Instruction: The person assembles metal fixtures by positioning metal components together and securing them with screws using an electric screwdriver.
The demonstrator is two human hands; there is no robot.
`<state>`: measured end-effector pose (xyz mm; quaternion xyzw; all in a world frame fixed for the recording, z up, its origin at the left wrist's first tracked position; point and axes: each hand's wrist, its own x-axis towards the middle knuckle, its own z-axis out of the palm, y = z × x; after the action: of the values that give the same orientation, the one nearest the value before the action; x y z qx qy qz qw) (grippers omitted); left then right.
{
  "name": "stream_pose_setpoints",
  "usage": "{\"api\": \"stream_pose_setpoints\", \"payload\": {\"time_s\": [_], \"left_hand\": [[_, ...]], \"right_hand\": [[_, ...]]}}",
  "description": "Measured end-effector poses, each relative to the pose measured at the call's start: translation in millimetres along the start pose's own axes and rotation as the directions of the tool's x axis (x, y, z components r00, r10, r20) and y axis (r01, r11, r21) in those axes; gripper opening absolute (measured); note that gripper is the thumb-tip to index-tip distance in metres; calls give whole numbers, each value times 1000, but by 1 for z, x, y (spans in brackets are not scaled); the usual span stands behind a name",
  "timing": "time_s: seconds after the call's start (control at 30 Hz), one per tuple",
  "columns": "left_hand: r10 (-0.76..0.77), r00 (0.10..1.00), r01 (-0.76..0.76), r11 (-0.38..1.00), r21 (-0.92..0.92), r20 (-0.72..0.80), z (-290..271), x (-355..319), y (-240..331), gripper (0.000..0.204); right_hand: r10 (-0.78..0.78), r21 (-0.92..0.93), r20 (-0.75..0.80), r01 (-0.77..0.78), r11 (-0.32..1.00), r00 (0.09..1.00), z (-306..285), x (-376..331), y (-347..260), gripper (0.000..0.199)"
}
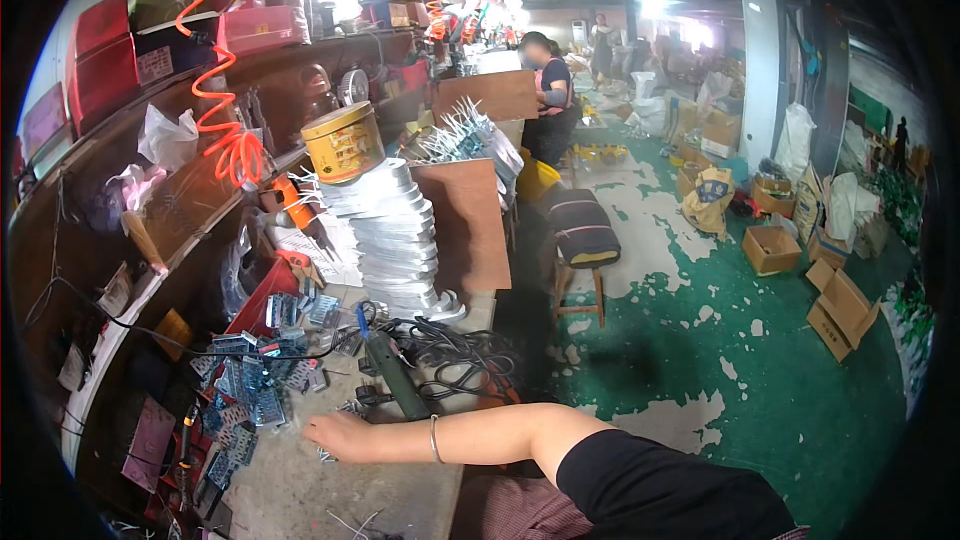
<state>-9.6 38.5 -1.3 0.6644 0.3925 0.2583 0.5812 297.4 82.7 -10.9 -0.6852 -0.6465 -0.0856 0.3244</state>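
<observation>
My right hand (335,435) lies low on the grey workbench (300,485), the forearm reaching in from the lower right with a thin bracelet (435,438) at the wrist. Its fingers rest over a few small metal clips (325,456); whether they grip any is hidden. Just beyond the hand lie a green-handled power tool (396,377) and a tangle of black cables (455,360). A heap of small blue-grey metal parts (250,385) spreads to the hand's left. My left hand is out of view.
A tall leaning stack of silver metal plates (392,240) stands behind the tool, with a yellow tin (343,143) and an orange coiled hose (225,130) above. A cushioned stool (583,232) and cardboard boxes (842,308) stand on the green floor. Another person (548,100) works farther along the bench.
</observation>
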Motion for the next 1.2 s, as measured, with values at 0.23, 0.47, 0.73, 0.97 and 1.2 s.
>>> {"api": "stream_pose_setpoints", "payload": {"time_s": [0.23, 0.47, 0.73, 0.97, 1.2], "left_hand": [[22, 1000, -22, 1000, 13, -7, 0, 0, 1, 47], [0, 1000, -1, 999, -51, -27, -3, 2, -10, 46], [-18, 1000, 17, 999, -33, -3, -4, 1, -8, 47], [-55, 998, 55, 998, -30, 1, -3, -1, -2, 48], [-32, 999, 33, 999, -36, 15, 0, -1, 6, 46]], "right_hand": [[42, 285, 33, -49, 957, 999, -14, -16, -27, 13], [139, 662, 429, -416, 624, 892, -3, -45, -41, 10], [245, 581, 461, -499, 644, 853, -11, -47, -38, 9], [125, 377, 295, -235, 896, 947, -13, -42, -46, 10], [-8, 261, 309, -77, 962, 951, -11, -39, -45, 13]]}}
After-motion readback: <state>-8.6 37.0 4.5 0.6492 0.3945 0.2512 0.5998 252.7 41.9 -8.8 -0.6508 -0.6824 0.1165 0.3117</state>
